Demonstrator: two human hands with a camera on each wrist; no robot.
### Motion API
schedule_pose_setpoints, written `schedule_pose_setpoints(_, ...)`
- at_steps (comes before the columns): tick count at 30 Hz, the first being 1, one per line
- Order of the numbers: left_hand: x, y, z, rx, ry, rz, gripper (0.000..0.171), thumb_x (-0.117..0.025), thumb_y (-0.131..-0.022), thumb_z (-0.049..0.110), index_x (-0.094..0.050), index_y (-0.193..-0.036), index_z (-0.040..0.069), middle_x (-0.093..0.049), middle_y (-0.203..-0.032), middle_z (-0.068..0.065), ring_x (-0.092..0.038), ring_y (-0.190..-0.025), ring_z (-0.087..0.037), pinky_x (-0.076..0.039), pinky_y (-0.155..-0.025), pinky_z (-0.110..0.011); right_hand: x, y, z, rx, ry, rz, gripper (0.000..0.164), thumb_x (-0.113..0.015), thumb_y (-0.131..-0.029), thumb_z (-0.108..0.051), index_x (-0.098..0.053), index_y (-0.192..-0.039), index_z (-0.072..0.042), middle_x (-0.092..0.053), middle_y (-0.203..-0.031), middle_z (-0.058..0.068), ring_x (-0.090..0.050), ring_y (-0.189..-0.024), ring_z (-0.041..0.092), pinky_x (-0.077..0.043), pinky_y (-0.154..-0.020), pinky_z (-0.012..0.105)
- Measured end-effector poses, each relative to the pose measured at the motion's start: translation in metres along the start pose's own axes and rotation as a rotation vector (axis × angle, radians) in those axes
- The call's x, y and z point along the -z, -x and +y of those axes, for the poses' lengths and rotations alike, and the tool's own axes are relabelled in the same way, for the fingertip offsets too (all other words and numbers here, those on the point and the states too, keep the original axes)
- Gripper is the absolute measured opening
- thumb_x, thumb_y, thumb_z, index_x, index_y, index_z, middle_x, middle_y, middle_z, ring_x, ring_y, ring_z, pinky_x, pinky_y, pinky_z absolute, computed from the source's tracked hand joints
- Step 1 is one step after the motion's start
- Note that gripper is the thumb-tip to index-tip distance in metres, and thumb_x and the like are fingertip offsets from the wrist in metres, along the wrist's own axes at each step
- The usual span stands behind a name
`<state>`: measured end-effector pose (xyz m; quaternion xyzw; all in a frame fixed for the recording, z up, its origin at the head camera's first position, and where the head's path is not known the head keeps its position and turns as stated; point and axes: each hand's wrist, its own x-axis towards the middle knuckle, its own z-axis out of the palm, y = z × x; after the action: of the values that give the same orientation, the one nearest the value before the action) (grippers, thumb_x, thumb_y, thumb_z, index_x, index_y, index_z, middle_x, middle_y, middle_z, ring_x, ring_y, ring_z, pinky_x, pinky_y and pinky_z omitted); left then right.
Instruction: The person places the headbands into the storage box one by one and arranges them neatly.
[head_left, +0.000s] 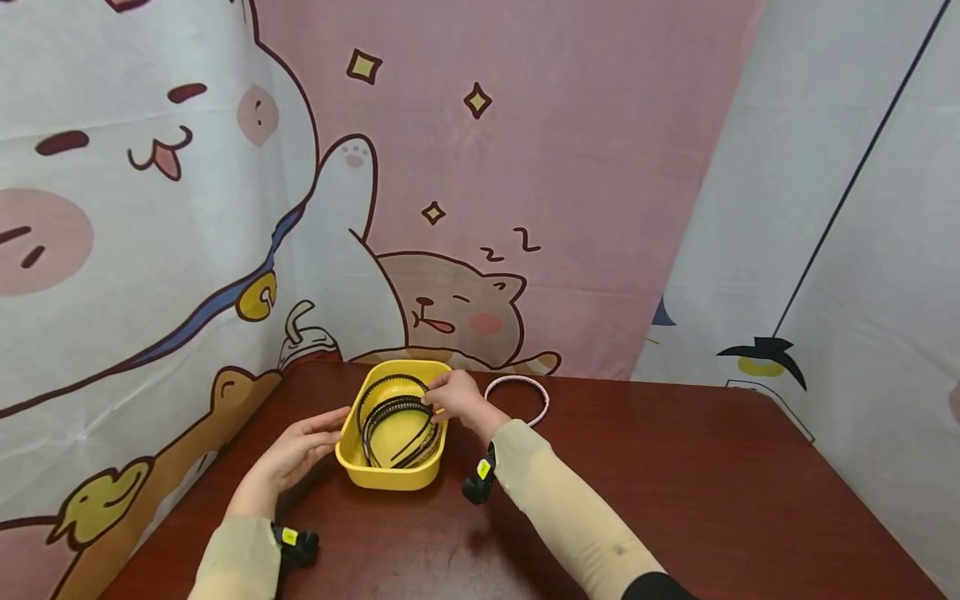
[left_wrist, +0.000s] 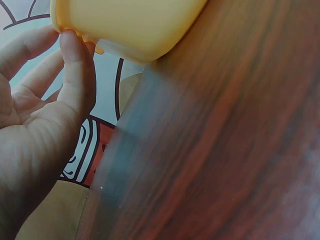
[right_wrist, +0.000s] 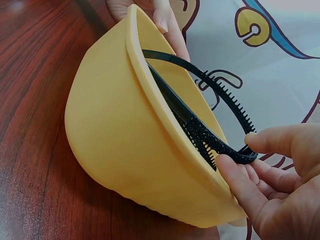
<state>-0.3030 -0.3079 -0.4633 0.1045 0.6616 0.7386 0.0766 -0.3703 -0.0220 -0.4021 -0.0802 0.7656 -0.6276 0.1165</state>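
A yellow plastic basin (head_left: pixel 386 477) stands on the table with several dark headbands inside. My right hand (head_left: pixel 457 396) reaches over its right rim. Between thumb and fingers it pinches black headbands; a toothed headband (right_wrist: pixel 235 107) and a textured one (right_wrist: pixel 202 132) meet at the fingertips, and I cannot tell whether it grips one or both. On the opposite side, my left hand (head_left: pixel 303 446) touches the basin's outer wall near the rim with extended fingers. The left wrist view shows its thumb (left_wrist: pixel 75 60) against that wall. Beyond my right wrist lies a pale toothed headband (head_left: pixel 542 392).
The dark red-brown wooden table (head_left: pixel 675 483) reaches the cartoon-printed cloth (head_left: pixel 570 208) at the back and left. A white cloth (head_left: pixel 885 275) hangs along the right side. Camera bands are strapped to both wrists.
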Motion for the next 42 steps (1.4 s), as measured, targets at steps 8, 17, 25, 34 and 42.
schedule_pose_setpoints(8, -0.0001, 0.001, -0.0005, 0.01, 0.008, 0.018, 0.06, -0.057, -0.093, -0.003, -0.029, -0.146, -0.011, -0.057, -0.128, -0.004, -0.061, -0.11, -0.011, -0.049, -0.093, -0.027, -0.0041, -0.0001, -0.0001, -0.003, 0.02, 0.002, 0.023, -0.071, -0.083, 0.002, -0.062, -0.103, 0.006, -0.057, -0.088, 0.015, -0.059, -0.074, 0.026, -0.059, -0.06, 0.035)
schedule_pose_setpoints(17, -0.0014, 0.0013, 0.0006, 0.005, 0.017, 0.013, 0.058, -0.055, -0.093, -0.004, -0.031, -0.145, -0.011, -0.059, -0.125, 0.0, -0.061, -0.11, -0.012, -0.049, -0.092, -0.027, -0.0069, 0.001, 0.0006, 0.018, 0.069, 0.012, 0.023, -0.072, -0.082, 0.001, -0.063, -0.102, 0.006, -0.056, -0.083, 0.015, -0.06, -0.071, 0.025, -0.059, -0.06, 0.036)
schedule_pose_setpoints(25, 0.0005, 0.0004, 0.0008, -0.005, 0.005, 0.0, 0.06, -0.056, -0.094, -0.004, -0.028, -0.146, -0.011, -0.057, -0.129, -0.003, -0.061, -0.111, -0.012, -0.049, -0.093, -0.027, -0.0075, 0.0004, -0.0015, 0.025, 0.081, 0.017, 0.021, -0.071, -0.083, 0.002, -0.063, -0.101, 0.007, -0.056, -0.081, 0.015, -0.059, -0.068, 0.024, -0.059, -0.062, 0.038)
schedule_pose_setpoints(34, -0.0008, -0.0002, 0.0011, 0.001, 0.005, 0.005, 0.059, -0.056, -0.094, -0.003, -0.029, -0.146, -0.011, -0.057, -0.13, -0.004, -0.06, -0.112, -0.012, -0.049, -0.093, -0.027, -0.0067, 0.0008, -0.0019, 0.03, 0.104, 0.041, 0.022, -0.073, -0.081, 0.002, -0.063, -0.1, 0.006, -0.056, -0.082, 0.014, -0.06, -0.069, 0.024, -0.058, -0.058, 0.033)
schedule_pose_setpoints(42, -0.0011, -0.0009, 0.0001, 0.001, 0.033, 0.0, 0.06, -0.055, -0.093, -0.005, -0.028, -0.146, -0.012, -0.059, -0.126, -0.003, -0.061, -0.111, -0.014, -0.049, -0.093, -0.028, -0.0069, 0.0001, 0.0005, 0.03, 0.145, 0.058, 0.023, -0.075, -0.08, 0.001, -0.064, -0.101, 0.005, -0.058, -0.086, 0.015, -0.062, -0.07, 0.024, -0.058, -0.056, 0.032)
